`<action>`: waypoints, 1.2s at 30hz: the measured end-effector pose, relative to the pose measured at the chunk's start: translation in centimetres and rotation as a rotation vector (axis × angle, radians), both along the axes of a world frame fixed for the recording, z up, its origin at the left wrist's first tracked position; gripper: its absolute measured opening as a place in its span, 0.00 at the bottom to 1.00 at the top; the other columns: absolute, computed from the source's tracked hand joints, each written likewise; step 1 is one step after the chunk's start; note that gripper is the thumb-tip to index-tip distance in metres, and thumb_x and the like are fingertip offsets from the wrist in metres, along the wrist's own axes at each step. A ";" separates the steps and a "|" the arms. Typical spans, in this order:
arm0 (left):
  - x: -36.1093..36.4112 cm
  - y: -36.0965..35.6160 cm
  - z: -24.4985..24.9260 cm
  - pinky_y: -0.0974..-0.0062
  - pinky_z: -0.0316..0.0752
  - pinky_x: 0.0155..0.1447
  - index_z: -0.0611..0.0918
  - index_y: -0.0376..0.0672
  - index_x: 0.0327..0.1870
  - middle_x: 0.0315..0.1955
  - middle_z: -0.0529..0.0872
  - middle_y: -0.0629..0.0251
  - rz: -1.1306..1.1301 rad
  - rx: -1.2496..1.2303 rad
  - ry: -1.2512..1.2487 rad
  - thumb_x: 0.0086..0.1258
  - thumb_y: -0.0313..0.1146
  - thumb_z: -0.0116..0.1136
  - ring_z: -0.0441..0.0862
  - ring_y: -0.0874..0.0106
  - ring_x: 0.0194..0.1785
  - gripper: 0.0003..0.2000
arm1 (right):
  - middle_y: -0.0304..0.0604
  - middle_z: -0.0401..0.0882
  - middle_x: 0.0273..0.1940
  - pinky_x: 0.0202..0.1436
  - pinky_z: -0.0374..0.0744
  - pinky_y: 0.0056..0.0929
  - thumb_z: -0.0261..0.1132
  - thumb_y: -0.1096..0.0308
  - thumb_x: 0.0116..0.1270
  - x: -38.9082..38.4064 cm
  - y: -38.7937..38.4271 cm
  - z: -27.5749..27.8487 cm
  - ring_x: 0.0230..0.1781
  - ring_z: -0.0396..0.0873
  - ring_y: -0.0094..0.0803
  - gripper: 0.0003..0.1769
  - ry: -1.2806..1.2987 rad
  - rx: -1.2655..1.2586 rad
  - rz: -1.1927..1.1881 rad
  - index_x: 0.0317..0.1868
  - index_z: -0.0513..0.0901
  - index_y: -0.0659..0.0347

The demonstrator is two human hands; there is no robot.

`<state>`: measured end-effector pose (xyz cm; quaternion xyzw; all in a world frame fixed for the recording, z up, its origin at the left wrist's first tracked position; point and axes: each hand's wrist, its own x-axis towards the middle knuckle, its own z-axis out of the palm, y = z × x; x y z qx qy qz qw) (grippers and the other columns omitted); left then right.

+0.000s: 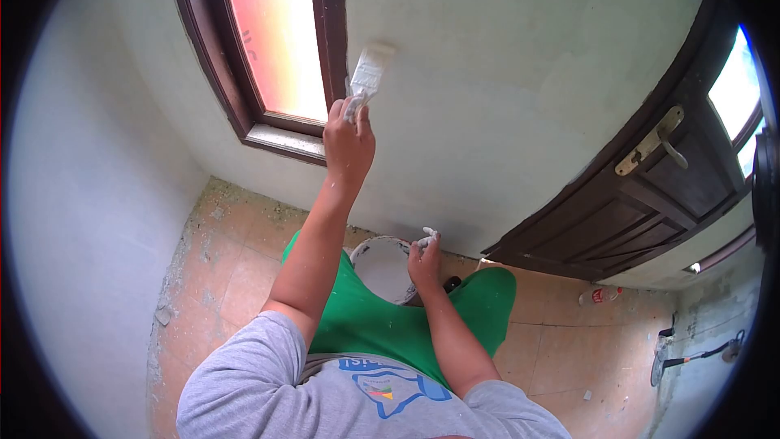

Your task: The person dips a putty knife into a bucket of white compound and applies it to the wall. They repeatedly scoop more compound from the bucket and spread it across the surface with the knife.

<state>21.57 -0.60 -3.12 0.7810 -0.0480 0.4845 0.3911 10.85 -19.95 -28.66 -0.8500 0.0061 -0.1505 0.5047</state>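
– What are the hands doing?
– The left hand (349, 138), at upper centre of the frame, is closed round the handle of a flat brush (372, 69). The right hand (425, 262) is lower, just right of centre, its fingers bent and smeared white; I cannot tell whether they grip anything.
– Where does the brush point?
– Up and slightly right, its pale bristles at the wall (496, 106), just beside the dark frame of the window (280, 49) at upper left. Whether the tip touches the wall, I can't say; it is blurred there.
– And under the right hand?
– A bucket (382, 238) of whitish paint (380, 270), in the lower middle of the frame, between the person's knees. The right hand is near its right edge. Green cloth (370, 325) covers the legs, and the shirt (272, 366) is grey.
– Anything to the right?
– A dark panelled door (650, 203) with a worn metal handle (662, 142). Below it, at lower right, a clear bottle with a red label (600, 296) lies on the tiled floor (520, 358).
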 end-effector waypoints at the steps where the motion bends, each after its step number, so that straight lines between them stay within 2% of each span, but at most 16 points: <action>1: 1.0 -0.3 -0.3 0.53 0.75 0.40 0.79 0.35 0.47 0.36 0.79 0.49 0.008 0.010 0.042 0.73 0.25 0.54 0.80 0.46 0.38 0.06 | 0.49 0.80 0.38 0.46 0.77 0.45 0.61 0.67 0.69 0.0 0.0 0.3 0.39 0.81 0.48 0.25 0.019 0.006 -0.002 0.65 0.69 0.64; 8: 0.5 -1.4 -4.3 0.51 0.77 0.41 0.79 0.40 0.51 0.37 0.80 0.51 0.065 0.094 0.335 0.72 0.27 0.55 0.82 0.46 0.38 0.10 | 0.46 0.79 0.35 0.43 0.77 0.44 0.61 0.68 0.69 -0.2 -0.3 1.9 0.37 0.81 0.45 0.25 0.061 0.025 0.006 0.65 0.69 0.65; 11: -0.3 -0.7 -6.9 0.51 0.77 0.41 0.79 0.40 0.51 0.37 0.80 0.51 0.047 0.153 0.406 0.71 0.27 0.55 0.82 0.46 0.39 0.10 | 0.46 0.79 0.35 0.44 0.77 0.43 0.61 0.68 0.68 0.1 -0.2 0.7 0.36 0.81 0.45 0.26 -0.053 0.012 0.013 0.65 0.68 0.65; 15: -2.6 0.0 -7.3 0.52 0.78 0.42 0.79 0.39 0.49 0.39 0.82 0.50 0.039 0.133 0.441 0.68 0.26 0.57 0.82 0.46 0.40 0.09 | 0.46 0.78 0.35 0.45 0.77 0.43 0.61 0.68 0.68 0.2 0.1 0.2 0.37 0.80 0.45 0.26 -0.032 0.037 0.024 0.65 0.68 0.65; 18: -4.5 0.4 -7.2 0.57 0.79 0.43 0.79 0.37 0.48 0.35 0.84 0.48 -0.040 0.078 0.368 0.65 0.25 0.59 0.83 0.45 0.38 0.11 | 0.46 0.78 0.35 0.46 0.77 0.43 0.60 0.68 0.68 0.2 0.3 0.2 0.38 0.80 0.45 0.26 -0.010 0.049 0.010 0.65 0.68 0.65; 20: -5.3 0.2 -7.0 0.62 0.76 0.34 0.81 0.31 0.47 0.26 0.84 0.54 -0.045 -0.126 0.445 0.66 0.27 0.61 0.85 0.59 0.28 0.12 | 0.46 0.78 0.35 0.46 0.77 0.43 0.60 0.69 0.68 0.3 0.2 0.0 0.38 0.80 0.44 0.26 0.004 0.063 0.002 0.65 0.68 0.65; 21: -5.2 0.1 -6.9 0.62 0.76 0.34 0.81 0.31 0.47 0.26 0.84 0.54 -0.048 -0.124 0.445 0.66 0.27 0.61 0.85 0.59 0.28 0.12 | 0.46 0.78 0.35 0.47 0.77 0.44 0.60 0.69 0.68 0.3 0.0 0.1 0.38 0.80 0.45 0.26 -0.004 0.068 0.011 0.65 0.68 0.65; 23: -4.9 -0.3 -6.7 0.70 0.77 0.34 0.81 0.30 0.46 0.22 0.84 0.61 -0.142 -0.305 0.446 0.69 0.29 0.63 0.82 0.71 0.26 0.11 | 0.46 0.78 0.35 0.47 0.77 0.44 0.60 0.69 0.68 0.1 -0.2 0.1 0.38 0.80 0.45 0.26 -0.008 0.071 0.019 0.65 0.68 0.65; 24: -4.4 -0.4 -7.0 0.70 0.77 0.34 0.81 0.30 0.46 0.22 0.84 0.61 -0.142 -0.306 0.446 0.69 0.29 0.63 0.82 0.71 0.26 0.11 | 0.46 0.78 0.35 0.47 0.77 0.44 0.60 0.69 0.68 0.0 -0.2 0.4 0.38 0.80 0.45 0.26 -0.007 0.058 0.018 0.65 0.68 0.65; 26: -2.7 -0.8 -7.5 0.77 0.70 0.26 0.83 0.30 0.46 0.22 0.82 0.69 -0.399 -0.616 0.304 0.75 0.32 0.60 0.75 0.83 0.24 0.11 | 0.47 0.79 0.35 0.47 0.77 0.44 0.60 0.69 0.68 0.1 -0.1 0.7 0.39 0.80 0.46 0.26 -0.011 0.044 0.018 0.65 0.68 0.65; 27: -2.4 -1.2 -6.8 0.77 0.70 0.26 0.83 0.30 0.46 0.22 0.82 0.69 -0.400 -0.615 0.300 0.75 0.32 0.60 0.75 0.83 0.24 0.11 | 0.44 0.77 0.35 0.45 0.76 0.40 0.60 0.71 0.68 0.0 0.0 0.6 0.36 0.78 0.41 0.25 -0.024 0.050 0.009 0.64 0.68 0.65; 28: -2.3 -1.8 -5.6 0.81 0.62 0.21 0.83 0.32 0.46 0.21 0.81 0.69 -0.506 -0.695 0.270 0.77 0.32 0.57 0.70 0.85 0.19 0.10 | 0.42 0.75 0.34 0.42 0.76 0.36 0.61 0.72 0.68 0.0 0.1 0.6 0.34 0.76 0.36 0.24 -0.037 0.056 0.001 0.63 0.69 0.66; 29: -2.1 -2.3 -4.5 0.84 0.55 0.16 0.83 0.34 0.46 0.21 0.80 0.69 -0.614 -0.773 0.240 0.79 0.32 0.55 0.65 0.87 0.14 0.10 | 0.42 0.75 0.34 0.42 0.76 0.36 0.61 0.72 0.68 0.1 0.1 0.6 0.34 0.76 0.36 0.24 -0.042 0.055 -0.001 0.63 0.69 0.66; 32: -0.6 -3.5 -2.6 0.83 0.53 0.15 0.83 0.34 0.47 0.21 0.79 0.69 -0.715 -0.820 0.258 0.80 0.34 0.54 0.64 0.86 0.13 0.11 | 0.42 0.75 0.35 0.43 0.76 0.36 0.61 0.72 0.68 0.1 -0.1 0.5 0.35 0.77 0.36 0.24 -0.018 0.083 -0.002 0.63 0.69 0.66; 34: 0.4 -4.1 -1.9 0.83 0.53 0.15 0.83 0.35 0.46 0.21 0.79 0.68 -0.755 -0.854 0.271 0.80 0.35 0.54 0.64 0.85 0.13 0.11 | 0.47 0.79 0.36 0.47 0.77 0.46 0.60 0.68 0.69 0.0 -0.3 0.7 0.38 0.81 0.47 0.26 0.031 0.080 -0.021 0.65 0.68 0.65; 36: 1.6 -4.3 -1.9 0.83 0.52 0.15 0.83 0.36 0.45 0.21 0.79 0.67 -0.795 -0.886 0.286 0.80 0.36 0.54 0.64 0.84 0.12 0.11 | 0.47 0.79 0.35 0.46 0.77 0.46 0.60 0.68 0.68 0.0 -0.6 1.2 0.38 0.81 0.47 0.26 0.027 0.070 -0.026 0.65 0.68 0.66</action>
